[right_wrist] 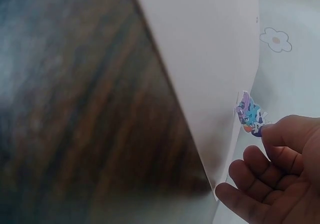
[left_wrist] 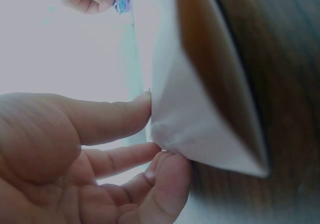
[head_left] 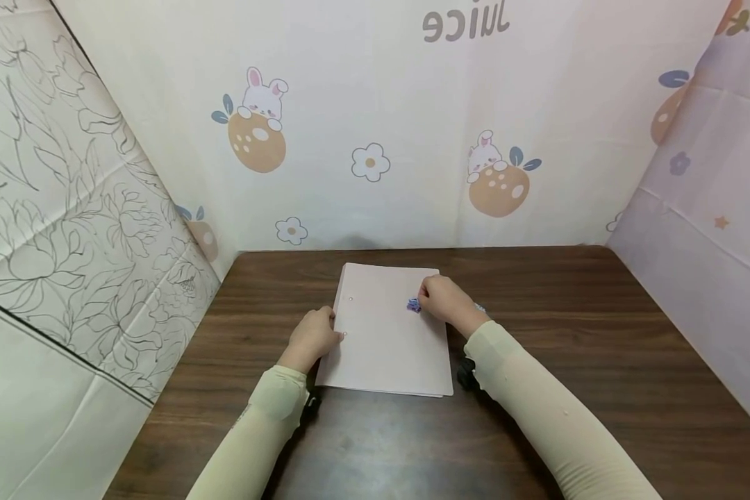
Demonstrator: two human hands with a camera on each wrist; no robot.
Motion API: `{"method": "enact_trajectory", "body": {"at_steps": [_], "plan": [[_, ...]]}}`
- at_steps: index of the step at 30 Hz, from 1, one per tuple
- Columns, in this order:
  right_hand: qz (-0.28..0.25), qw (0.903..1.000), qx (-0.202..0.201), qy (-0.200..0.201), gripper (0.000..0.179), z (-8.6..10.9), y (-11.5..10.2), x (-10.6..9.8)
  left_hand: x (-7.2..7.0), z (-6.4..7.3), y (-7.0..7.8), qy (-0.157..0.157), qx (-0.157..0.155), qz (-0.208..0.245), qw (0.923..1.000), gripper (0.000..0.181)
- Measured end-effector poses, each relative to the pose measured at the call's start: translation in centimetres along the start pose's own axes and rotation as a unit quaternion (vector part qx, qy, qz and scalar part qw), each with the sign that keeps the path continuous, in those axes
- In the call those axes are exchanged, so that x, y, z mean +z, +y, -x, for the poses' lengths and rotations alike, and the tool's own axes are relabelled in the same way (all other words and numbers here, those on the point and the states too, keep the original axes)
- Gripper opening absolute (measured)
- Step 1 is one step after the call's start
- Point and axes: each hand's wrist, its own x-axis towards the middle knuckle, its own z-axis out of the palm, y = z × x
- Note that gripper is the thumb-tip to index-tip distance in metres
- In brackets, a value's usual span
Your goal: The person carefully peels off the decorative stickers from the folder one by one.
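Clock read from the head view, hub at the middle of the white paper stack [head_left: 384, 347], which lies on the dark wood table [head_left: 569, 361]. Small purple-blue cut-out [head_left: 414, 305] at about 2 o'clock, inside the sheet outline; whether it touches the paper or hangs just above, can't tell. Right hand [head_left: 445, 300] just beyond it, also toward 2: thumb and forefinger closed together on one corner of the cut-out, other fingers loosely curled. Left hand [head_left: 312, 338] at 9 o'clock: thumb over the stack's left edge, fingertips tucked at its side, so a light pinch with little gap. Step looks like placing the cut-out while steadying the paper. To do it well: keep the pinch on that one corner so most of the piece stays free, line up its angle while clear of the sheet, then touch the free side first and smooth toward the fingers. Left wrist view shows the layers gaping, so the top one probably gives under pressure; better to flatten them with the left thumb and press lightly. Tugging at 9 would likely skew the spot. If the piece is sticky, it may cling to the fingertips, so release slowly.
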Motion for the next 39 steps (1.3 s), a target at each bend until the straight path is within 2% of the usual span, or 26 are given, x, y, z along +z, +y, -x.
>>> {"method": "enact_trajectory", "body": {"at_steps": [11,39], "plan": [[-0.014,0.9999,0.005,0.001,0.014,0.5,0.4,-0.6,-0.1,0.0,0.0,-0.002,0.000,0.000,1.0000,0.054],[0.005,0.9999,0.011,0.004,0.014,1.0,1.8,-1.0,-0.3,0.3,0.1,0.004,0.008,-0.005,0.9999,0.052]]}}
